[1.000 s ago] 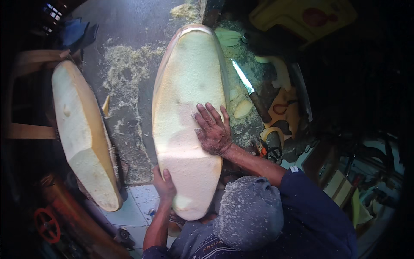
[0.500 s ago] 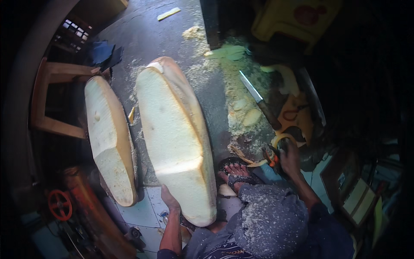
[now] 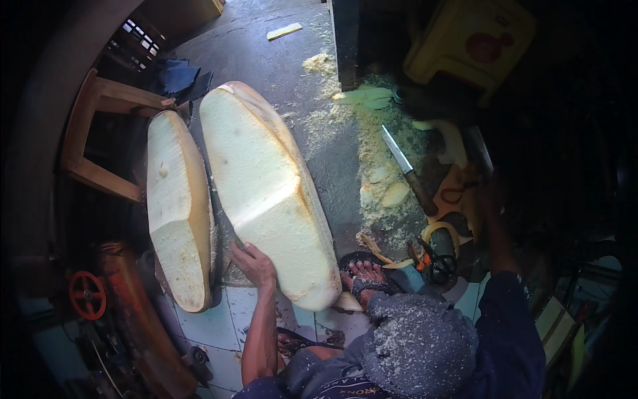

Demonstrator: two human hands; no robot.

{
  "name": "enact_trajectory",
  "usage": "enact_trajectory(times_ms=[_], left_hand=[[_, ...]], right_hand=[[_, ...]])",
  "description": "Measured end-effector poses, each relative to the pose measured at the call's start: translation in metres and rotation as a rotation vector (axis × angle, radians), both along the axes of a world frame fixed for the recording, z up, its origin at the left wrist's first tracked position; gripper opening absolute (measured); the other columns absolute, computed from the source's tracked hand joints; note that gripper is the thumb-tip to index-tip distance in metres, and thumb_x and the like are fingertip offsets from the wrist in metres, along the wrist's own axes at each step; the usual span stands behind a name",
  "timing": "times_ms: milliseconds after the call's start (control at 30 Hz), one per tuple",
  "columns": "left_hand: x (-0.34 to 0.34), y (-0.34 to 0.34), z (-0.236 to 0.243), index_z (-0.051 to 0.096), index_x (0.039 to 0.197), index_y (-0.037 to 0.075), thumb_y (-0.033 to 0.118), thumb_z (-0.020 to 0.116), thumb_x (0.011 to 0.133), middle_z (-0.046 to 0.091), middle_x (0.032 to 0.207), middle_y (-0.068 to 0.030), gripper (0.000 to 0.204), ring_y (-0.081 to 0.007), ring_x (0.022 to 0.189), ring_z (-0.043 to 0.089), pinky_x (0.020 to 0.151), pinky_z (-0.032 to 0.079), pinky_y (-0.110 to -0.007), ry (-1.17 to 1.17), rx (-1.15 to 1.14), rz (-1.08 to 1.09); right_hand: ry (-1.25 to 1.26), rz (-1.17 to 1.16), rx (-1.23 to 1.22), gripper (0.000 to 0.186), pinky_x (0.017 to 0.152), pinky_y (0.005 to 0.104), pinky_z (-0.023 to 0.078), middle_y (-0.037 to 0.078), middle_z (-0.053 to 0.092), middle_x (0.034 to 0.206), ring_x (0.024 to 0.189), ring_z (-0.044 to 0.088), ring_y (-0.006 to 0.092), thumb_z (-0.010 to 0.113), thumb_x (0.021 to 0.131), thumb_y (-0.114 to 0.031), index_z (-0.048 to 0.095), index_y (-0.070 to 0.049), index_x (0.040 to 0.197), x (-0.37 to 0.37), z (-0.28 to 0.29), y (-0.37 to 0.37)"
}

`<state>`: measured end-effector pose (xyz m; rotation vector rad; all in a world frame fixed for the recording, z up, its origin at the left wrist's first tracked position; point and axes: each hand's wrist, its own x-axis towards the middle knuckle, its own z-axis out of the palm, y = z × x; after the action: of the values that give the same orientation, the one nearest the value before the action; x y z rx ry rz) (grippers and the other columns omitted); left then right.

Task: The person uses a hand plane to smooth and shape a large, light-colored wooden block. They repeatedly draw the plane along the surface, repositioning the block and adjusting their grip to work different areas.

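Note:
A large pale foam block [image 3: 252, 206] with a ridge across its top lies at a slant on the dark worn work surface [image 3: 319, 173]. My left hand [image 3: 252, 266] touches its lower left side, fingers extended and slightly apart. A narrower foam piece [image 3: 179, 219] lies alongside to the left. At the right, my right hand [image 3: 485, 199] is stretched into shadow near a dark metal strip [image 3: 485, 149] and tan scraps; its fingers are too dim to make out. A wooden-handled knife [image 3: 399, 153] lies among foam shavings. Orange-handled scissors [image 3: 422, 256] are below it.
A dusty grey cap [image 3: 419, 339] and a sandaled foot [image 3: 365, 279] show low centre. A wooden frame [image 3: 86, 126] stands left, above rusty machinery with a red wheel [image 3: 86, 292]. A yellow plastic stool [image 3: 458, 46] is upper right; white tiles [image 3: 226, 319] floor the lower part.
My right hand has left the top of the large foam block and moved right, then farther up into shadow. The block's far end has swung left. My left hand has stayed at its side.

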<state>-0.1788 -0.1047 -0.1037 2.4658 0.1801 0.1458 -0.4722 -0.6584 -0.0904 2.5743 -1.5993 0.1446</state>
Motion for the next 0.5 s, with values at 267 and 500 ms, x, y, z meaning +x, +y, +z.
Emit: enact_trajectory(times_ms=[267, 500], left_hand=[[0.038, -0.091, 0.050, 0.045, 0.156, -0.001, 0.028, 0.061, 0.103, 0.047, 0.159, -0.0244, 0.063, -0.0402, 0.154, 0.037, 0.127, 0.027, -0.054, -0.321, 0.145, -0.588], [0.034, -0.136, 0.045, 0.054, 0.154, 0.012, 0.040, 0.071, 0.088, 0.050, 0.162, -0.0136, 0.073, -0.0361, 0.155, 0.038, 0.124, 0.022, -0.066, -0.098, 0.370, -0.702]], right_hand=[[-0.101, 0.255, 0.454, 0.065, 0.119, 0.0548, 0.038, 0.030, 0.045, 0.155, 0.144, 0.044, 0.0485, 0.070, 0.097, -0.023, 0.047, 0.001, 0.153, -0.049, -0.002, 0.150], [-0.171, 0.150, 0.430, 0.070, 0.121, 0.0547, 0.036, 0.031, 0.041, 0.156, 0.145, 0.041, 0.0503, 0.073, 0.094, -0.019, 0.044, 0.003, 0.154, -0.081, -0.004, 0.200]])
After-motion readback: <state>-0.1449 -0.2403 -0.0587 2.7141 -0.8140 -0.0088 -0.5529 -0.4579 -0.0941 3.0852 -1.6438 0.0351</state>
